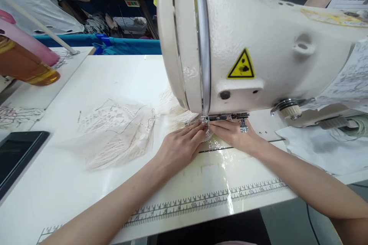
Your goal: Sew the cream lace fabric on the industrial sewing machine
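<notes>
Lace (207,133) lies under the sewing machine (255,49) head, seemingly mid-stitch — left hand (181,142) at its eight o'clock, right hand (239,134) at four, fingers laid forward; any pinch, I cannot tell. Next likely calls for even, flat guiding.

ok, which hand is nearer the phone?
Left. The left hand is to the right of the phone, across the table and not touching it. The right hand is farther right, beyond the left one.
</notes>
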A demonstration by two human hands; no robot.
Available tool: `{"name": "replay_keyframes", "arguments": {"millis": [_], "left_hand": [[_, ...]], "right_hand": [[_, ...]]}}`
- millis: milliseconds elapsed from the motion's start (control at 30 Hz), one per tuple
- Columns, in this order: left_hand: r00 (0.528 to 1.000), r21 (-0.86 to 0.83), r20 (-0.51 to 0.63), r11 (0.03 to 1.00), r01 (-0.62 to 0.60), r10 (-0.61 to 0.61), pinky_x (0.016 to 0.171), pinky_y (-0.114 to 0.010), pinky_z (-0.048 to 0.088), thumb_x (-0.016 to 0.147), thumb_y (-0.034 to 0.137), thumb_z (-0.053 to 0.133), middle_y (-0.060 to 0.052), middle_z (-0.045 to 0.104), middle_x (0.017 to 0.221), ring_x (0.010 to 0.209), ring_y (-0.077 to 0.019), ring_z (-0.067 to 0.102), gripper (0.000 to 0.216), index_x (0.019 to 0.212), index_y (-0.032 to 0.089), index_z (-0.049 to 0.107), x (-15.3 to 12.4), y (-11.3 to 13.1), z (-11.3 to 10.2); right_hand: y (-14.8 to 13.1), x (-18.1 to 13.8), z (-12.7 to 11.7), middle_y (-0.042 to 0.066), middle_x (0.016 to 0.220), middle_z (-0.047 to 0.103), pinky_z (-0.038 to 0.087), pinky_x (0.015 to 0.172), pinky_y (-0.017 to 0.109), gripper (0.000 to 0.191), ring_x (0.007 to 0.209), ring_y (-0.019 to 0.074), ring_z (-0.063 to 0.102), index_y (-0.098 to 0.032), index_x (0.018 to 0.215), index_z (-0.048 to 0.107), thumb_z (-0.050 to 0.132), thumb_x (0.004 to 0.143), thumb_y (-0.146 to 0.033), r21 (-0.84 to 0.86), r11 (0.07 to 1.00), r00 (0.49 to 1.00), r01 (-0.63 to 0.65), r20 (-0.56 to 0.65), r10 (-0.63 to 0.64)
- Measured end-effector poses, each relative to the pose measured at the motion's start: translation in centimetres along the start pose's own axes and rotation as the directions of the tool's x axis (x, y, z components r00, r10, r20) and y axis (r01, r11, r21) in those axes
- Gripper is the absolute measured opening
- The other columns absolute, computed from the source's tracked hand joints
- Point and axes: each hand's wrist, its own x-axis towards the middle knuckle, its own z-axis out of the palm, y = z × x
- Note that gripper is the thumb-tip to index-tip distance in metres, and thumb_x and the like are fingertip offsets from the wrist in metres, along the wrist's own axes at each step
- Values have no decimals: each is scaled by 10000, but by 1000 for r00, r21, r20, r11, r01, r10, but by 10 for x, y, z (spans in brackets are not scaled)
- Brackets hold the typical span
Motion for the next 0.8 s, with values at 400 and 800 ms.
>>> {"name": "replay_keyframes", "arguments": {"millis": [400,800], "left_hand": [[989,-87,-17,986,145,-147,732,-352,612,848,129,365,-73,736,1019,941,-220,705,293,1015,140,605,3,-4,-6],[998,58,-16,997,54,-53,686,-377,570,835,126,516,-106,687,952,853,-246,643,159,966,124,605,-1,-11,-10]], "right_hand": [[-13,2,9,25,967,677,466,783,274,287,849,131,592,-194,1032,608,448,888,-5,154,985,993,-78,103,62],[-11,2,11,12,889,660,435,730,272,167,786,124,570,-200,955,628,480,939,-124,285,956,997,-68,65,51]]}}
